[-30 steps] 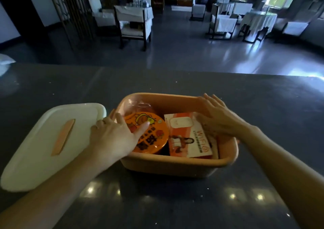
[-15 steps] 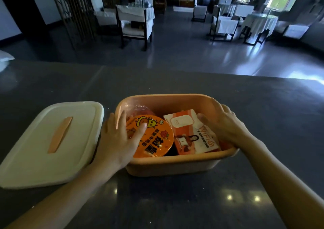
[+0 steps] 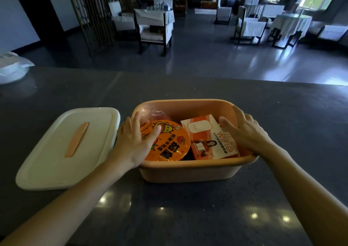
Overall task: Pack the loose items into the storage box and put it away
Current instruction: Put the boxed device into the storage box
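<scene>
The orange storage box (image 3: 188,110) stands open on the dark tabletop (image 3: 169,212), and its white lid (image 3: 56,151) lies flat just beside it on the left. Inside are a round noodle cup (image 3: 169,146) and a WIFI carton (image 3: 209,142), side by side. The left hand (image 3: 131,142) lies over the left rim with fairly straight fingers and its thumb on the cup. The right hand (image 3: 243,131) is spread over the right rim, with its thumb touching the carton.
</scene>
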`<action>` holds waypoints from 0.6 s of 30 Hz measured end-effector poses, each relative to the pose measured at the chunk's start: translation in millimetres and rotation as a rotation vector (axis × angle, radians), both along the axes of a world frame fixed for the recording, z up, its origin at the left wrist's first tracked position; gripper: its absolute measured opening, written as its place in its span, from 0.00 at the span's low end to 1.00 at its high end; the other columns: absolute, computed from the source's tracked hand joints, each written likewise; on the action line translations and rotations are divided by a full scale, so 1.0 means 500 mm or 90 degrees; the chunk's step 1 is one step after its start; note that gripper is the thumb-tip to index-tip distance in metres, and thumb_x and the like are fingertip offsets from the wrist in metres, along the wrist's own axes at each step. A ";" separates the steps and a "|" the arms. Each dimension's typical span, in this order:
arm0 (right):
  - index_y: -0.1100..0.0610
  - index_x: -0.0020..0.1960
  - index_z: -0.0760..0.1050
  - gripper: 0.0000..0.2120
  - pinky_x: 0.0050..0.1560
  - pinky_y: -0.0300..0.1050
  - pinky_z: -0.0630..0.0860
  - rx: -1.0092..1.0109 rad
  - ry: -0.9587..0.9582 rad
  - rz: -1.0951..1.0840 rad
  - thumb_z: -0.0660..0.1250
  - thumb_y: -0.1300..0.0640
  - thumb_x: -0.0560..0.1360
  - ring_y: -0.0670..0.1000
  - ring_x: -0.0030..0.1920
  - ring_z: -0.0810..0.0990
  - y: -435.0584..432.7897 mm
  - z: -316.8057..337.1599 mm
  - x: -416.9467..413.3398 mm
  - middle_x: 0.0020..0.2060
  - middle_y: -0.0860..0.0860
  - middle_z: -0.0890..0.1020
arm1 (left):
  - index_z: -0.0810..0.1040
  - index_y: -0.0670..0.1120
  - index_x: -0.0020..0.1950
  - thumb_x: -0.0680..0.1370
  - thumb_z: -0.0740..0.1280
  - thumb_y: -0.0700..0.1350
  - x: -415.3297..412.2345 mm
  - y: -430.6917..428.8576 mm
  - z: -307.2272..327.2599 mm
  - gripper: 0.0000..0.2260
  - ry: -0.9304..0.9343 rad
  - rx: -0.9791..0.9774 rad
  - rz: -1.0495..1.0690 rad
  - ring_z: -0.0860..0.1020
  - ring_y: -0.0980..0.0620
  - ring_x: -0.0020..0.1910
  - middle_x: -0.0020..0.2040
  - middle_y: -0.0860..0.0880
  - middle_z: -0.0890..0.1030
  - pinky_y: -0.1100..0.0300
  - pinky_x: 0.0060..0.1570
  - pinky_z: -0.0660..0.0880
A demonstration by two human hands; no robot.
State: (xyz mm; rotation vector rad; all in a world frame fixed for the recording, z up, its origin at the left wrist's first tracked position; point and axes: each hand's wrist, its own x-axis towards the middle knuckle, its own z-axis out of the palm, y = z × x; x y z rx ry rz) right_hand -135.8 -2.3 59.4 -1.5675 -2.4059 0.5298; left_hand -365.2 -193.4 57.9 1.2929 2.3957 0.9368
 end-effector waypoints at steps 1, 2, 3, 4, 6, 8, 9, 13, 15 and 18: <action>0.42 0.71 0.45 0.42 0.45 0.55 0.70 0.007 -0.014 0.000 0.44 0.23 0.63 0.60 0.62 0.68 -0.005 -0.001 -0.001 0.67 0.58 0.64 | 0.52 0.55 0.74 0.72 0.53 0.70 -0.002 0.003 0.001 0.35 -0.001 0.005 -0.004 0.60 0.43 0.71 0.72 0.43 0.62 0.41 0.67 0.61; 0.42 0.71 0.44 0.44 0.46 0.55 0.70 0.012 -0.020 0.001 0.43 0.22 0.60 0.61 0.63 0.67 -0.009 -0.001 -0.001 0.67 0.58 0.64 | 0.52 0.55 0.74 0.72 0.54 0.68 -0.005 0.005 0.001 0.34 -0.001 0.010 -0.007 0.60 0.43 0.71 0.72 0.43 0.63 0.41 0.67 0.61; 0.41 0.70 0.44 0.45 0.47 0.56 0.71 0.013 -0.018 -0.001 0.42 0.22 0.58 0.61 0.63 0.67 -0.011 -0.001 0.000 0.67 0.58 0.64 | 0.52 0.55 0.74 0.73 0.55 0.67 -0.005 0.007 0.002 0.33 0.002 0.012 -0.010 0.60 0.43 0.71 0.72 0.44 0.63 0.41 0.67 0.61; 0.41 0.70 0.44 0.45 0.47 0.56 0.71 0.012 -0.015 -0.001 0.41 0.22 0.58 0.61 0.63 0.66 -0.011 0.000 0.000 0.67 0.58 0.64 | 0.52 0.56 0.74 0.73 0.56 0.66 -0.006 0.007 0.002 0.32 0.005 0.012 -0.012 0.61 0.43 0.71 0.72 0.44 0.63 0.41 0.67 0.61; 0.42 0.71 0.44 0.42 0.48 0.56 0.71 0.005 -0.018 -0.002 0.44 0.23 0.62 0.60 0.64 0.65 -0.010 0.000 -0.001 0.68 0.58 0.63 | 0.53 0.56 0.73 0.74 0.56 0.65 -0.009 0.005 0.001 0.31 0.007 0.016 -0.015 0.63 0.44 0.70 0.71 0.45 0.64 0.42 0.66 0.63; 0.43 0.71 0.44 0.39 0.53 0.60 0.69 0.007 -0.029 -0.004 0.47 0.25 0.66 0.61 0.67 0.63 -0.012 -0.004 -0.004 0.69 0.58 0.62 | 0.55 0.56 0.72 0.74 0.57 0.64 -0.010 0.000 0.001 0.29 0.007 0.027 -0.017 0.64 0.45 0.68 0.69 0.45 0.66 0.43 0.65 0.64; 0.44 0.72 0.44 0.39 0.59 0.64 0.65 0.013 -0.030 -0.010 0.47 0.26 0.67 0.62 0.69 0.60 -0.015 -0.001 -0.010 0.70 0.59 0.61 | 0.56 0.56 0.72 0.75 0.57 0.64 -0.010 -0.001 0.002 0.29 0.004 0.033 -0.022 0.64 0.45 0.68 0.69 0.46 0.66 0.43 0.65 0.64; 0.47 0.73 0.48 0.37 0.67 0.67 0.54 0.044 0.061 -0.005 0.48 0.29 0.70 0.63 0.72 0.55 -0.058 0.056 -0.069 0.73 0.59 0.57 | 0.49 0.53 0.75 0.74 0.54 0.67 -0.025 -0.012 0.006 0.35 0.044 -0.018 0.014 0.51 0.43 0.74 0.75 0.42 0.54 0.45 0.71 0.51; 0.43 0.69 0.53 0.28 0.64 0.63 0.62 0.060 0.139 0.068 0.51 0.33 0.73 0.63 0.69 0.61 -0.106 0.098 -0.127 0.72 0.58 0.60 | 0.44 0.50 0.76 0.72 0.49 0.69 -0.050 -0.034 0.018 0.39 0.087 -0.043 0.050 0.46 0.45 0.75 0.77 0.43 0.47 0.48 0.71 0.46; 0.45 0.70 0.56 0.29 0.56 0.47 0.63 0.006 0.275 0.179 0.56 0.37 0.73 0.57 0.67 0.65 -0.191 0.139 -0.240 0.71 0.55 0.63 | 0.42 0.50 0.76 0.72 0.48 0.69 -0.128 -0.087 0.022 0.39 0.087 -0.056 0.097 0.48 0.46 0.75 0.77 0.45 0.47 0.48 0.71 0.47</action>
